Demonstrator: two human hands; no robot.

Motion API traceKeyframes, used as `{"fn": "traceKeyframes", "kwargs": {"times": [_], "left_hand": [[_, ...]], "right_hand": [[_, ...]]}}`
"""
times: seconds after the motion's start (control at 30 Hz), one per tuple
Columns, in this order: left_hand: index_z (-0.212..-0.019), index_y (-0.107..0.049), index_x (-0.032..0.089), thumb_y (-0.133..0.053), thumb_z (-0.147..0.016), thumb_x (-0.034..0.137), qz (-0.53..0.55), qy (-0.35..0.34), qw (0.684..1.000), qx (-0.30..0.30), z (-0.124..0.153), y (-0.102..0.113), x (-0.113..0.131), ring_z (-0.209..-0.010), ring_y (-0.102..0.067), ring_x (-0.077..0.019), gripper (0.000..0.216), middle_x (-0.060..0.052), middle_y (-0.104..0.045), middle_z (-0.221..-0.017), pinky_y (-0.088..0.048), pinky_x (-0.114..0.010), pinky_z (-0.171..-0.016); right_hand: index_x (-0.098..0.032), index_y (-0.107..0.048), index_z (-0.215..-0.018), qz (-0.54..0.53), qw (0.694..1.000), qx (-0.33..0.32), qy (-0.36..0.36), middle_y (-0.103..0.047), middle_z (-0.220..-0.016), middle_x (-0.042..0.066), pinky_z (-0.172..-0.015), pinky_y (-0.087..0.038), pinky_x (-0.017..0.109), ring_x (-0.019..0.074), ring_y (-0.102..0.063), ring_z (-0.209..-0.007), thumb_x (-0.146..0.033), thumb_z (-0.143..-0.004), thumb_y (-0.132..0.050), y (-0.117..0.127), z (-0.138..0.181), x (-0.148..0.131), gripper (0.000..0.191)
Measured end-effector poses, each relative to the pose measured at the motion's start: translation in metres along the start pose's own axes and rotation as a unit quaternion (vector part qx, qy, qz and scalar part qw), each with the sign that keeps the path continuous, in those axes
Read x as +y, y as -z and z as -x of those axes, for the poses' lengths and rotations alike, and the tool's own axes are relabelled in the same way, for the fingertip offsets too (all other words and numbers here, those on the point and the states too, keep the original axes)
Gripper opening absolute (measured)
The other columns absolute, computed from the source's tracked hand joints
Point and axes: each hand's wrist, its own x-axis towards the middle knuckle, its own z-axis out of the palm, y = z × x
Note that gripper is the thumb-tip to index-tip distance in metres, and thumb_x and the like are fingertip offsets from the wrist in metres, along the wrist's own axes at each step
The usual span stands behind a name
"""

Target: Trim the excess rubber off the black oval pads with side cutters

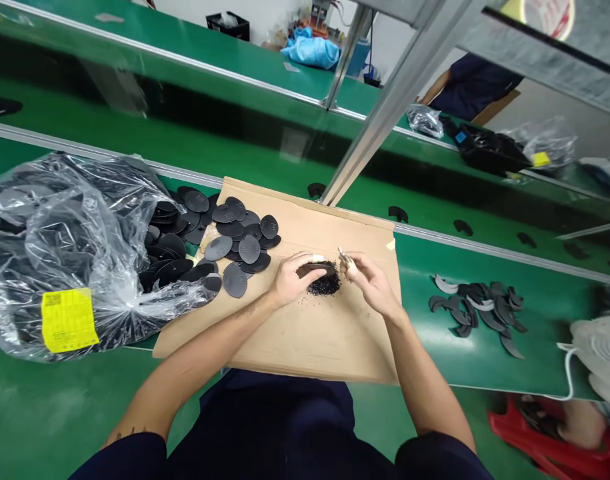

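My left hand [291,280] is closed around the edge of a dark oval piece [312,269], its thumb lying across the near side. Beneath that piece, small black bits [325,285] are heaped on a brown cardboard sheet [305,340]. Just right of the heap, my right hand [372,281] pinches a small metallic tool [343,257], whose exact kind is too small to make out. White coverings wrap some fingertips. Left of my hands, flat black oval pieces [249,249] lie piled on the cardboard, several with faint markings.
A clear plastic bag [85,227] of black pieces bulges at left, bearing a yellow label [69,320]. Curved black pieces [485,303] lie on the green table at right. A metal post [375,120] rises behind the cardboard. Another person [475,87] is beyond the bench.
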Motion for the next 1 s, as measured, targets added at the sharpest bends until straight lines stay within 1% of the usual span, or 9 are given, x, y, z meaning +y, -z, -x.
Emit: {"fn": "traceKeyframes", "kwargs": {"times": [0.1, 0.17, 0.23, 0.37, 0.47, 0.6, 0.7, 0.9, 1.0], "left_hand": [[-0.099, -0.078, 0.014, -0.076, -0.090, 0.046, -0.008, -0.010, 1.000, 0.001, -0.003, 0.003, 0.000, -0.091, -0.074, -0.0189, 0.034, -0.010, -0.079, -0.097, -0.058, -0.031, -0.087], [-0.098, -0.078, 0.014, -0.076, -0.089, 0.046, -0.017, -0.023, 0.999, -0.013, -0.004, 0.005, 0.000, -0.088, -0.074, -0.0184, 0.033, -0.009, -0.078, -0.095, -0.059, -0.030, -0.084], [-0.096, -0.078, 0.014, -0.077, -0.089, 0.045, -0.025, -0.039, 0.999, -0.027, -0.003, 0.004, 0.000, -0.086, -0.074, -0.0182, 0.032, -0.009, -0.079, -0.093, -0.059, -0.030, -0.083], [-0.091, -0.079, 0.015, -0.079, -0.087, 0.046, -0.056, -0.035, 0.997, -0.046, 0.003, 0.002, 0.004, -0.083, -0.074, -0.0185, 0.032, -0.008, -0.079, -0.090, -0.059, -0.030, -0.081], [-0.088, -0.080, 0.015, -0.081, -0.084, 0.048, -0.087, -0.030, 0.995, -0.039, 0.010, 0.000, 0.008, -0.079, -0.073, -0.0182, 0.033, -0.008, -0.079, -0.086, -0.059, -0.030, -0.077], [-0.082, -0.079, 0.014, -0.083, -0.081, 0.052, -0.129, -0.038, 0.990, -0.034, 0.014, 0.000, 0.012, -0.071, -0.071, -0.0172, 0.037, -0.007, -0.077, -0.078, -0.058, -0.029, -0.070], [-0.081, -0.078, 0.014, -0.084, -0.079, 0.055, -0.146, -0.042, 0.988, -0.028, 0.016, 0.002, 0.014, -0.069, -0.071, -0.0173, 0.041, -0.007, -0.076, -0.075, -0.057, -0.028, -0.067], [-0.080, -0.078, 0.014, -0.087, -0.074, 0.055, -0.147, -0.042, 0.988, -0.011, 0.018, 0.004, 0.015, -0.070, -0.070, -0.0171, 0.043, -0.007, -0.076, -0.078, -0.056, -0.028, -0.068], [-0.080, -0.078, 0.014, -0.087, -0.074, 0.055, -0.140, -0.035, 0.989, -0.016, 0.017, 0.002, 0.015, -0.070, -0.070, -0.0170, 0.043, -0.007, -0.075, -0.077, -0.056, -0.029, -0.068]], "right_hand": [[-0.018, -0.066, -0.116, 0.048, 0.996, 0.014, 0.080, -0.071, -0.098, 0.009, -0.075, -0.055, 0.033, 0.0188, -0.065, -0.084, -0.047, -0.098, -0.062, -0.007, 0.001, -0.005, 0.034], [-0.019, -0.067, -0.119, 0.083, 0.988, 0.029, 0.127, -0.071, -0.100, 0.010, -0.078, -0.056, 0.035, 0.0204, -0.065, -0.086, -0.042, -0.098, -0.063, -0.008, 0.005, -0.004, 0.031], [-0.019, -0.066, -0.122, 0.109, 0.982, 0.036, 0.153, -0.070, -0.102, 0.012, -0.080, -0.056, 0.037, 0.0223, -0.066, -0.089, -0.040, -0.099, -0.062, -0.007, 0.010, 0.000, 0.032], [-0.020, -0.066, -0.126, 0.124, 0.976, 0.028, 0.176, -0.069, -0.097, 0.011, -0.078, -0.056, 0.037, 0.0226, -0.066, -0.088, -0.040, -0.100, -0.060, -0.003, 0.021, 0.012, 0.033], [-0.020, -0.065, -0.127, 0.121, 0.972, 0.034, 0.198, -0.067, -0.091, 0.008, -0.074, -0.055, 0.033, 0.0206, -0.064, -0.083, -0.040, -0.102, -0.057, -0.004, 0.029, 0.022, 0.033], [-0.019, -0.066, -0.123, 0.132, 0.964, 0.052, 0.224, -0.065, -0.086, 0.006, -0.069, -0.051, 0.029, 0.0179, -0.061, -0.077, -0.039, -0.103, -0.056, -0.009, 0.034, 0.030, 0.030], [-0.018, -0.067, -0.121, 0.148, 0.956, 0.069, 0.243, -0.065, -0.085, 0.006, -0.068, -0.048, 0.028, 0.0172, -0.059, -0.075, -0.039, -0.103, -0.056, -0.009, 0.034, 0.030, 0.030], [-0.016, -0.069, -0.116, 0.186, 0.941, 0.078, 0.272, -0.067, -0.082, 0.005, -0.064, -0.045, 0.026, 0.0159, -0.059, -0.072, -0.038, -0.105, -0.051, -0.006, 0.032, 0.025, 0.030], [-0.017, -0.070, -0.112, 0.182, 0.942, 0.089, 0.269, -0.067, -0.079, 0.004, -0.060, -0.043, 0.026, 0.0150, -0.059, -0.069, -0.036, -0.106, -0.050, -0.011, 0.031, 0.027, 0.028]]}}
